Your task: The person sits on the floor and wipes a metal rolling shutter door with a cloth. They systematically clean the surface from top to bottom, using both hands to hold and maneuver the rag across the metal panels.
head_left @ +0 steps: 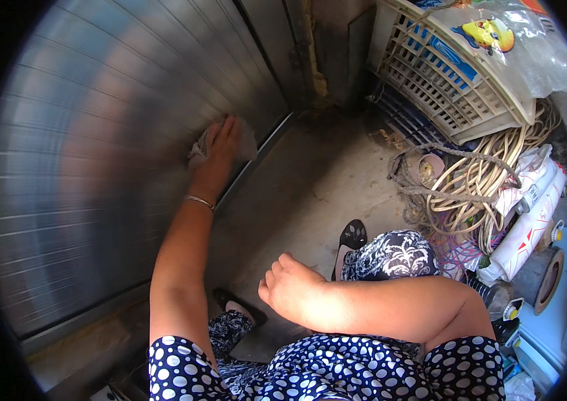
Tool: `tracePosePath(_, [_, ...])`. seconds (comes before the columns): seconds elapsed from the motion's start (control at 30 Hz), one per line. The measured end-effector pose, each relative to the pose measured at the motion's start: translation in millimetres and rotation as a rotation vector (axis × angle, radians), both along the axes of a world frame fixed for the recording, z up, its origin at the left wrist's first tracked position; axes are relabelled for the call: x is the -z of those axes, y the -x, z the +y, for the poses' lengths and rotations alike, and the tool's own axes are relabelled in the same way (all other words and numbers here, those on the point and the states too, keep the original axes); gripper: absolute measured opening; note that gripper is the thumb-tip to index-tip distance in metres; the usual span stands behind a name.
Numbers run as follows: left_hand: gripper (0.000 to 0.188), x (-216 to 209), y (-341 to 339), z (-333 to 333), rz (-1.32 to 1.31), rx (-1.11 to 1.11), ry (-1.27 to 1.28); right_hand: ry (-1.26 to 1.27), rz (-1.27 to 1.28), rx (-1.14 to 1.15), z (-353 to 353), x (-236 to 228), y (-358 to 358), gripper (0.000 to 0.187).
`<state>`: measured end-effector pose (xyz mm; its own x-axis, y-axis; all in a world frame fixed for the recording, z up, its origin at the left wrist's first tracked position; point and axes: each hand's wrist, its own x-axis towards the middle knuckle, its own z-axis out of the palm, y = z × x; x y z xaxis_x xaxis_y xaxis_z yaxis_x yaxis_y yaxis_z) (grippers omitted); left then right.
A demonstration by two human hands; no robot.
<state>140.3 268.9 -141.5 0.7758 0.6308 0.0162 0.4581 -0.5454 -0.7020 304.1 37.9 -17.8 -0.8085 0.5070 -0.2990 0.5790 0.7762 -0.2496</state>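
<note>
My left hand [222, 144] presses a greyish cloth [246, 139] flat against a ribbed, shiny metal door [116, 134], close to its lower edge. The cloth shows on both sides of the fingers, and a thin bracelet [199, 200] circles that wrist. In front of my body, my right hand [293, 284] hangs in the air with its fingers curled into a loose fist. Nothing shows in it, and it touches neither the door nor the cloth.
A pale plastic crate [454, 100] stands at the far right, with clear plastic bags [550, 60] on it. Below it lie coiled cream hose [470, 177], grey rope [457, 154], a small cup [430, 167] and a white rolled package [530, 220]. My feet stand on the concrete floor [283, 207].
</note>
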Motion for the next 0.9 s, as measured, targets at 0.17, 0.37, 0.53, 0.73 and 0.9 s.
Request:
tracePosePath(0.17, [0.051, 78.0, 15.5, 0.6, 0.05, 0.006, -0.011, -0.001, -0.003, -0.023, -4.0, -1.5, 3.9, 0.041])
tracePosePath(0.37, [0.046, 87.8, 9.9, -10.6, -0.068, -0.111, 0.323, -0.011, -0.014, -0.052, -3.8, -3.3, 2.8, 0.041])
tracePosePath(0.53, [0.039, 47.8, 5.1, -10.1, -0.222, -0.132, 0.357, 0.041, -0.006, -0.05, 0.0, -7.6, 4.7, 0.042])
tracePosePath(0.73, [0.039, -77.0, 1.7, -12.7, -0.425, 0.057, 0.062, 0.062, -0.014, -0.006, 7.6, -3.7, 3.5, 0.041])
tracePosePath(0.9, [0.051, -210.8, -10.1, -10.2, -0.309, -0.049, -0.22, 0.025, -0.024, 0.058, 22.4, 1.8, 7.7, 0.033])
